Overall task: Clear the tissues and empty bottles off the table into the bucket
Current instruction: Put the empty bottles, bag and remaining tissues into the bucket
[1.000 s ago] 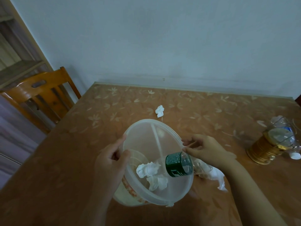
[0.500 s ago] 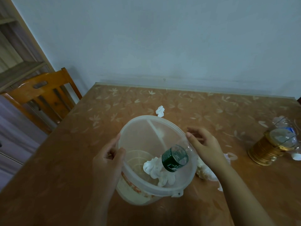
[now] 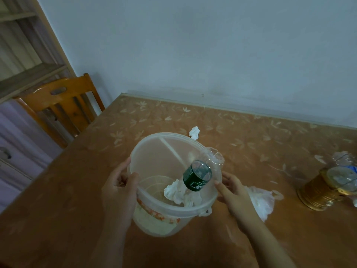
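Note:
A translucent plastic bucket [image 3: 154,149] stands on the brown patterned table [image 3: 241,132]. My left hand [image 3: 117,192] grips its left rim, thumb hooked inside. My right hand [image 3: 232,188] rests against its right wall with fingers relaxed. An empty clear bottle with a green label [image 3: 197,176] leans inside the bucket, its base poking above the rim. Crumpled white tissues [image 3: 177,192] lie at the bucket's bottom. Another crumpled tissue [image 3: 194,132] sits on the table just behind the bucket. A white tissue or thin bag [image 3: 260,200] lies on the table right of my right hand.
At the right edge stand a gold-coloured tin [image 3: 320,192] and a crushed clear bottle with a blue label [image 3: 345,171]. A wooden chair [image 3: 59,105] is at the table's left side, with shelving [image 3: 25,72] behind it. The table's far edge meets the wall.
The bucket has been tipped from tilted to upright. My right hand let go of the bottle, which slid in and now leans inside; that hand moved to the bucket's right wall.

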Tool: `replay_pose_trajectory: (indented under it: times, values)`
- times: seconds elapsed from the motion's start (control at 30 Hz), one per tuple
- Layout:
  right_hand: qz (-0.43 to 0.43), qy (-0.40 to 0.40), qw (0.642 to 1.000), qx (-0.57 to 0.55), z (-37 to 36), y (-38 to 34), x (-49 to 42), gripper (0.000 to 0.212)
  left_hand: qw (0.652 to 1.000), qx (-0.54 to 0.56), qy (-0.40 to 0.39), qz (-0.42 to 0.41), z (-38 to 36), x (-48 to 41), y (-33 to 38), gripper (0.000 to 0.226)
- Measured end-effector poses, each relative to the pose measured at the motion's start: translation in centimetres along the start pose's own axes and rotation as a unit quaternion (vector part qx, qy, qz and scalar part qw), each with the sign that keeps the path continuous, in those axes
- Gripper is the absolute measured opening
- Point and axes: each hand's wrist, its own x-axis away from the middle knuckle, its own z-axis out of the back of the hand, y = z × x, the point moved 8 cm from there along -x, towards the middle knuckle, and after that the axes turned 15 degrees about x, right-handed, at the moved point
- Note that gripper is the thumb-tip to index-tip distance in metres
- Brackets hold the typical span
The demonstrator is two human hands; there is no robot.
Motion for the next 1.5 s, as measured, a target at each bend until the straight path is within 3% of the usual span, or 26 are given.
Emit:
replay_pose_trajectory:
  times: [0.3,0.6,0.77,1.5]
  values:
    - [0.034,0.016,0.999,-0.04,-6.2,-3.5,-0.7,0.019,0.998,0.026,0.032,0.05,5.9,-4.7,-1.9,0.032]
    - [0.031,0.077,0.995,-0.055,-15.7,-7.3,-3.0,0.016,0.995,0.001,-0.059,0.079,11.9,-13.7,-2.0,0.033]
    - [0.019,0.088,0.994,-0.066,-18.9,-8.3,-4.2,0.018,0.994,-0.005,-0.071,0.087,13.7,-17.0,-2.4,0.033]
    - [-0.016,0.105,0.994,-0.011,-13.9,-4.6,-12.4,0.02,0.997,0.032,-0.023,0.067,3.5,-21.6,-4.9,0.049]
